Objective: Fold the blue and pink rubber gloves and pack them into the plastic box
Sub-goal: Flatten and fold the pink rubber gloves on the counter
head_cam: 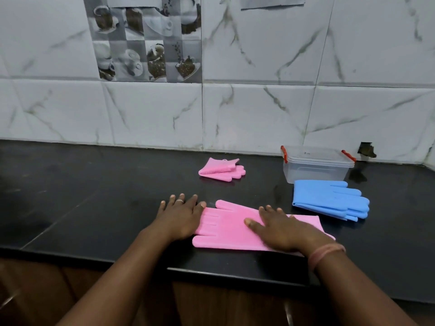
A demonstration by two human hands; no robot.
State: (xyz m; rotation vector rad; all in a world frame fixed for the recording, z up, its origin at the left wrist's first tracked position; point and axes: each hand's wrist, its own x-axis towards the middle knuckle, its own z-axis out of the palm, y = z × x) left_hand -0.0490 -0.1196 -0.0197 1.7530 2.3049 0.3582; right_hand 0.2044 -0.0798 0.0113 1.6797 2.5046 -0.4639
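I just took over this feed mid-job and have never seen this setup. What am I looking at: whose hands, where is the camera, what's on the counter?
There is no machine: a person works bare-handed, filmed by one wide camera on their head, looking down. Both hands lie flat, holding nothing. The left hand rests by the fingertips of a flat pink glove; the right hand presses on it. On the black counter behind lie a folded pink glove, blue gloves, and a lidded clear plastic box.
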